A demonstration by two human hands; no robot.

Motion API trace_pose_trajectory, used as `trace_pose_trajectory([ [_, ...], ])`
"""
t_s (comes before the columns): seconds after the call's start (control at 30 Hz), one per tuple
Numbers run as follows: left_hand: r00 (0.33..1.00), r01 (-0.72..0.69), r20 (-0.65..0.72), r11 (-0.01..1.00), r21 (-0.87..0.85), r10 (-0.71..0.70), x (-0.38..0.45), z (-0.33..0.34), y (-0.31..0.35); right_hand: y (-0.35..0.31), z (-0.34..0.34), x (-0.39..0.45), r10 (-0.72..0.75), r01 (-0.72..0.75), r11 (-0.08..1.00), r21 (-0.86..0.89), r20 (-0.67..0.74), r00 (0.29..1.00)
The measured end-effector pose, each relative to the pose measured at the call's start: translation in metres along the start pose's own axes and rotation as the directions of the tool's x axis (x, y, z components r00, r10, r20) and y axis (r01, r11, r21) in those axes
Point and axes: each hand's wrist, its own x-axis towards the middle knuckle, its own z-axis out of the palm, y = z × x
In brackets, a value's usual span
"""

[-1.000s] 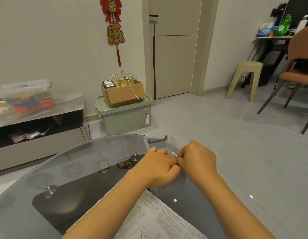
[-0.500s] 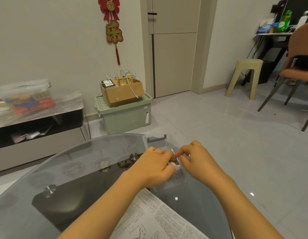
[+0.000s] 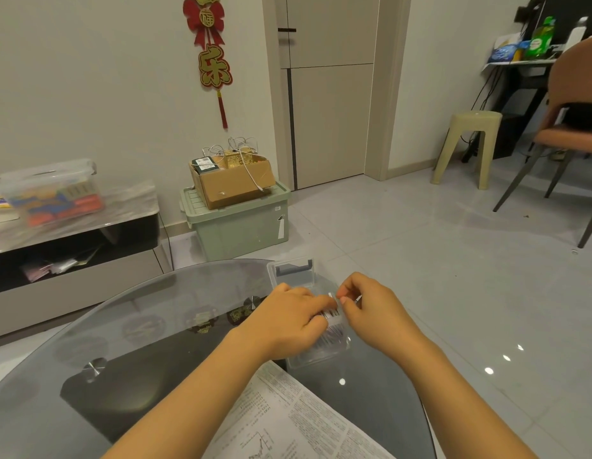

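Note:
A small clear plastic box [image 3: 316,351] with an upright lid [image 3: 293,271] sits near the far right edge of the round glass table [image 3: 122,326]. It holds a row of small metal pieces [image 3: 331,314], too small to name. My left hand [image 3: 289,321] lies over the box with its curled fingers on those pieces. My right hand [image 3: 370,308] hovers just right of it, and its thumb and forefinger pinch one small silvery piece [image 3: 332,295] above the box.
A printed paper sheet [image 3: 297,425] lies on the table near me. Beyond the table stand a green storage bin [image 3: 238,223] with a cardboard box [image 3: 231,180] on top, a low TV cabinet [image 3: 72,246], a plastic stool [image 3: 470,144] and an orange chair [image 3: 576,134].
My hands have drawn slightly apart. My right hand has lifted a small silvery piece up and to the right, away from the left hand, uncovering the contents of the box.

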Motion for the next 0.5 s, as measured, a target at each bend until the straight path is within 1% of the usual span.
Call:
trace_pose_trajectory([
  [0.13,0.999,-0.008,0.045,0.999,0.050,0.005,0.002,-0.005,0.002,0.001,0.002,0.001,0.000,0.000,1.000,0.008,0.020,1.000],
  [0.23,0.999,0.009,0.045,0.997,0.073,-0.013,-0.001,-0.005,0.001,0.001,0.003,0.000,-0.014,0.014,1.000,-0.005,0.026,1.000],
  [0.33,0.999,0.038,-0.013,0.997,0.073,-0.037,-0.008,-0.003,0.004,0.001,0.000,-0.003,-0.034,0.034,0.999,-0.016,0.041,0.999],
  [0.4,0.995,0.056,-0.081,0.997,0.059,-0.051,-0.018,-0.002,0.008,0.000,-0.005,-0.009,-0.045,0.047,0.998,-0.042,0.057,0.997],
  [0.5,0.978,0.082,-0.197,0.996,0.039,-0.073,-0.038,-0.001,0.011,-0.004,-0.010,-0.021,-0.088,0.090,0.984,-0.155,0.022,0.996],
])
